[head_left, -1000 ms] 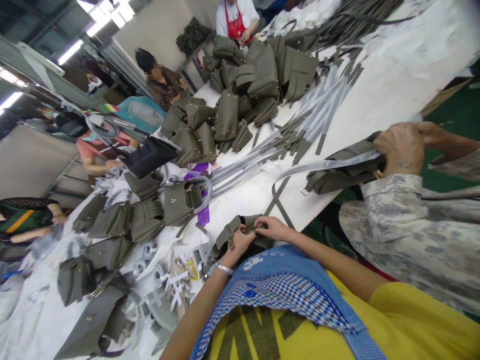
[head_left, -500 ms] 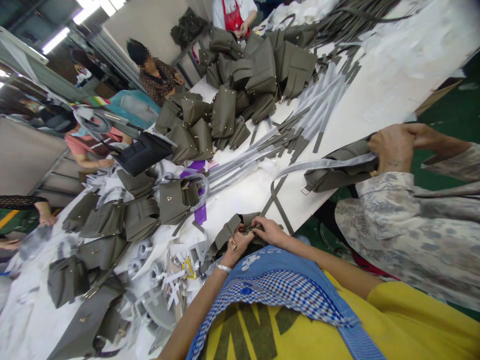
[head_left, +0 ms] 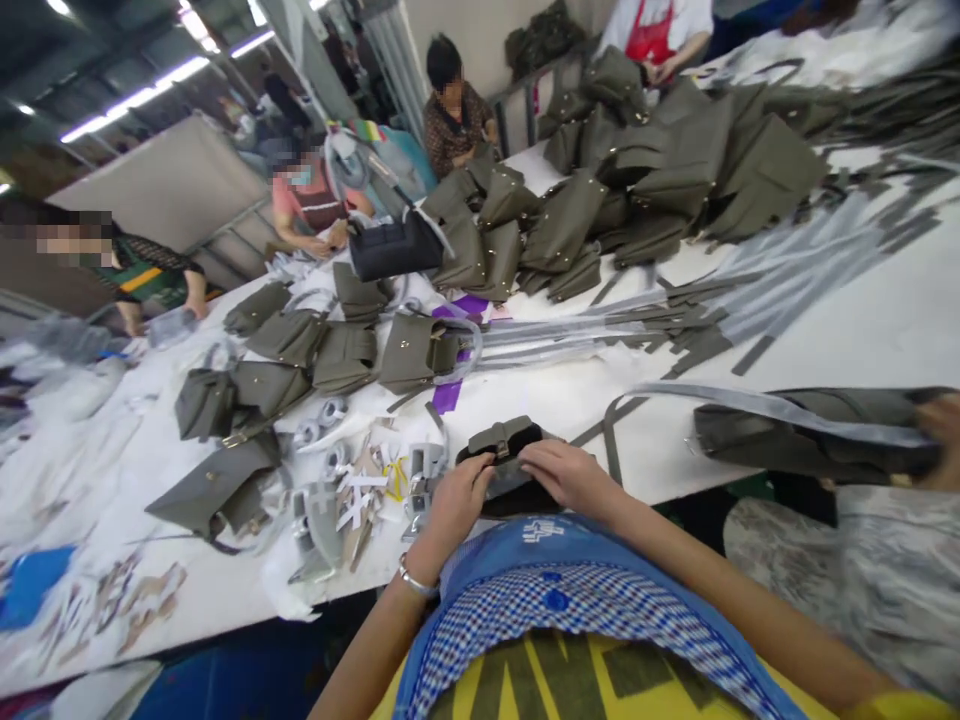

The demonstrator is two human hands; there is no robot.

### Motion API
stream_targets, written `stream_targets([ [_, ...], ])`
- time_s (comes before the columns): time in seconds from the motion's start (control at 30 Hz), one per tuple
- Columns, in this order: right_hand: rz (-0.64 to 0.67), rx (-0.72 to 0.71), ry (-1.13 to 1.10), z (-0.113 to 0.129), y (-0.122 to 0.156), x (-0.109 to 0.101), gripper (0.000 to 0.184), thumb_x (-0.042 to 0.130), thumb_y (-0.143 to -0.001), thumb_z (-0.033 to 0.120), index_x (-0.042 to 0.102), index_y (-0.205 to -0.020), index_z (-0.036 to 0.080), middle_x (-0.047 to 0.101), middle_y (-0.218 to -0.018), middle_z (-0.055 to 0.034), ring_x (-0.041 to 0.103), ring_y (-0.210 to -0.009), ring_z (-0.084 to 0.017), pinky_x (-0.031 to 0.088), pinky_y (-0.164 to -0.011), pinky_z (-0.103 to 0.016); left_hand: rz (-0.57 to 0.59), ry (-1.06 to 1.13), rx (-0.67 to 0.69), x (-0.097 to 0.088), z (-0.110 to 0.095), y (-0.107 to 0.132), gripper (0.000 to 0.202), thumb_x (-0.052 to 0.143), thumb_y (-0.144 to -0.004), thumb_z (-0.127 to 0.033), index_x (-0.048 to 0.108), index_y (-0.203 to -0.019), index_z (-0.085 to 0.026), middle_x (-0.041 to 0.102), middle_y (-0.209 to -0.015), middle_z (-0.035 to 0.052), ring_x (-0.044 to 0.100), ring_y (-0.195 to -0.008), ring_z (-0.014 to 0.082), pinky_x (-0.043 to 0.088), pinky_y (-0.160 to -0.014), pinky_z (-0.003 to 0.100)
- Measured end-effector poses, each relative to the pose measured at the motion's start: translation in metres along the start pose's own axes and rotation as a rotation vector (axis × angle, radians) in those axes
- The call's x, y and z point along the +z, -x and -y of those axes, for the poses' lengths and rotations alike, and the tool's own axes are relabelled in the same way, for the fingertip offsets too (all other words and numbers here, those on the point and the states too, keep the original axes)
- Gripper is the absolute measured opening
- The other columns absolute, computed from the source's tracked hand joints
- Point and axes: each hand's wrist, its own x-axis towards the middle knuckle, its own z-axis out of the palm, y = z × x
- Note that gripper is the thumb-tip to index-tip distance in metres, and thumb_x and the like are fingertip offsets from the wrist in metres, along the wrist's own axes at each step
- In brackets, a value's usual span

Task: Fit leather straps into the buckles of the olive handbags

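An olive-grey handbag (head_left: 501, 438) lies at the table's front edge, close against my apron, with its dark opening facing up. My left hand (head_left: 459, 492) grips the bag's left side, fingers bent over the rim. On the right side, my right hand (head_left: 564, 470) pinches the rim between thumb and fingers. Part of the bag is hidden behind my hands and the apron. Just left of it lie grey wrapped pieces and rolls (head_left: 426, 470). A thin olive strap (head_left: 613, 445) rests on the table to the right.
Many olive bags (head_left: 660, 150) are heaped at the back, with more bags (head_left: 281, 350) at the left. Wrapped straps (head_left: 750, 300) lie across the right side. A co-worker's hand (head_left: 941, 440) holds another bag (head_left: 810, 430) at my right. Other people sit across the table.
The view has swung left and levelled. My hands have moved apart, from close together on the bag to its two sides, and its opening now shows. The co-worker's bag lies lower and flatter.
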Motion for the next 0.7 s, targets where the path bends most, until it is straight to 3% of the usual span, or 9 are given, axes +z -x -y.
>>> stream_targets([
  [0.1,0.211,-0.121,0.042,0.020,-0.024,0.019,0.028,0.048,-0.093,0.029,0.059,-0.118,0.021,0.065,-0.111,-0.0102,0.059,-0.103,-0.023,0.046,-0.089,-0.034,-0.207,0.075,-0.098,-0.019,0.037,0.032,0.030,0.041,-0.093,-0.025,0.063,-0.112,-0.022,0.069,-0.112,0.0058,0.062,-0.107,0.0193,0.046,-0.096,0.032],
  [0.17,0.312,-0.088,0.143,0.027,-0.036,0.036,0.032,0.055,-0.089,0.032,0.059,-0.118,0.019,0.066,-0.109,-0.0132,0.060,-0.102,-0.027,0.046,-0.089,-0.038,-0.324,0.100,-0.246,-0.027,0.065,0.053,0.028,0.042,-0.089,-0.020,0.064,-0.106,-0.021,0.071,-0.103,0.0054,0.065,-0.101,0.0199,0.049,-0.092,0.034],
  [0.27,0.434,-0.005,0.193,0.029,-0.044,0.051,0.028,0.059,-0.087,0.033,0.064,-0.109,0.017,0.068,-0.101,-0.0135,0.063,-0.093,-0.028,0.047,-0.083,-0.037,-0.348,0.176,-0.405,-0.028,0.097,0.083,0.029,0.043,-0.083,-0.013,0.065,-0.102,-0.020,0.072,-0.099,0.0049,0.067,-0.096,0.0200,0.052,-0.088,0.036],
  [0.33,0.478,0.006,0.081,0.029,-0.047,0.047,0.022,0.059,-0.086,0.032,0.065,-0.103,0.019,0.068,-0.100,-0.0100,0.063,-0.092,-0.025,0.047,-0.083,-0.035,-0.314,0.201,-0.366,-0.020,0.107,0.096,0.039,0.045,-0.080,-0.011,0.060,-0.115,-0.021,0.067,-0.115,0.0064,0.062,-0.108,0.0203,0.050,-0.093,0.037],
  [0.43,0.530,0.033,-0.197,0.028,-0.051,0.025,0.020,0.061,-0.085,0.037,0.066,-0.097,0.021,0.067,-0.098,-0.0048,0.062,-0.090,-0.021,0.046,-0.082,-0.031,-0.262,0.156,-0.216,-0.005,0.106,0.101,0.064,0.056,-0.077,-0.014,0.040,-0.139,-0.022,0.048,-0.141,0.0091,0.044,-0.130,0.0229,0.038,-0.108,0.042],
  [0.53,0.596,0.135,-0.401,0.025,-0.050,0.000,0.026,0.064,-0.082,0.044,0.067,-0.091,0.019,0.066,-0.089,-0.0034,0.061,-0.084,-0.019,0.047,-0.076,-0.029,-0.281,0.095,-0.144,0.006,0.094,0.092,0.076,0.067,-0.075,-0.022,0.034,-0.143,-0.023,0.034,-0.150,0.0118,0.030,-0.139,0.0273,0.028,-0.113,0.049],
  [0.6,0.634,0.204,-0.480,0.023,-0.045,-0.013,0.030,0.068,-0.078,0.046,0.068,-0.088,0.018,0.065,-0.091,-0.0045,0.060,-0.085,-0.020,0.048,-0.075,-0.029,-0.318,0.055,-0.098,0.009,0.084,0.083,0.070,0.070,-0.075,-0.027,0.041,-0.139,-0.024,0.027,-0.153,0.0119,0.023,-0.142,0.0296,0.026,-0.114,0.052],
  [0.7,0.683,0.267,-0.579,0.020,-0.038,-0.029,0.032,0.070,-0.075,0.046,0.069,-0.087,0.017,0.065,-0.095,-0.0064,0.061,-0.087,-0.021,0.049,-0.075,-0.029,-0.296,0.035,0.021,0.003,0.070,0.074,0.036,0.065,-0.081,-0.026,0.061,-0.116,-0.023,0.030,-0.152,0.0088,0.018,-0.143,0.0295,0.025,-0.114,0.052],
])
